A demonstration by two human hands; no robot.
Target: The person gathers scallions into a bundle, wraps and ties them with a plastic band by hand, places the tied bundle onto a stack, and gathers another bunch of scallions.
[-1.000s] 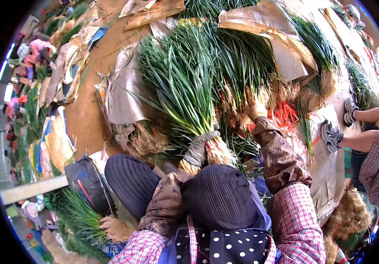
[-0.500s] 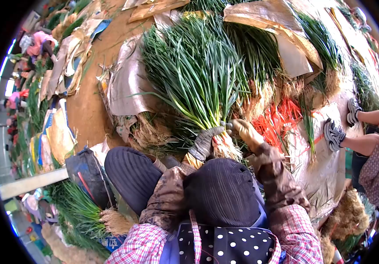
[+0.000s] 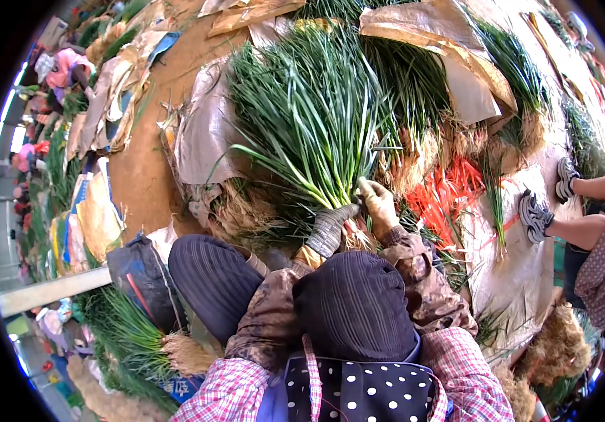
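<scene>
Wrapped around the stems of a large bunch of long green plants [image 3: 313, 116] is my gloved left hand [image 3: 331, 228], just above the pale roots. The leaves fan up and away from me. My right hand [image 3: 378, 204], in a light glove, is at the right side of the bunch, its thumb and fingers closed near the stems; what they hold, if anything, is too small to make out. Red strips [image 3: 446, 200] lie to the right of my right hand. More green plants with roots [image 3: 415, 151] lie just behind them.
Sacking [image 3: 207, 133] lies at the left over more rooted plants. A brown sheet [image 3: 450, 35] partly covers the far pile. Another person's legs and shoes [image 3: 536, 216] are at the right. A green bunch [image 3: 133, 327] lies at the lower left, below a pale bar [image 3: 56, 290].
My right hand has come from the pile at the right to the held bunch, then slightly up along its stems. My left hand has kept its hold, and the bunch has shifted slightly.
</scene>
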